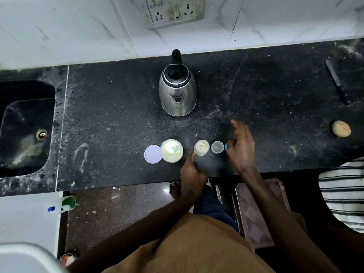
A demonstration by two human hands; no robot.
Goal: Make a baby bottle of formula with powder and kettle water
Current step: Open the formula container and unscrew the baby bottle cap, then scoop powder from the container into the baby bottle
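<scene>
Glossy steel on dusty matt stone
The rounded steel kettle (177, 95) shines, its lid and handle black plastic; the black speckled stone table (108, 115) looks matt and powder-smeared; the small clear plastic baby bottle (201, 147), translucent plastic cap (217, 147) and round plastic powder jar (171, 151) look smooth.

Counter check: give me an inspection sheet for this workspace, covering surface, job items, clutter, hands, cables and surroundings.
Surface: dark stone counter, dusted with pale specks and smears.
Job's things: kettle upright at the back; powder tub open, its lid flat to its left; baby bottle open; clear cap beside it; teal piece partly hidden by fingers.
Clutter: knife and a round pale lump at far right.
Hands: left hand grips the bottle; right hand is at the teal piece, grip unclear.
Cables: nothing seen.
Surroundings: sink at left, wall socket above, spray bottle on the floor.
</scene>
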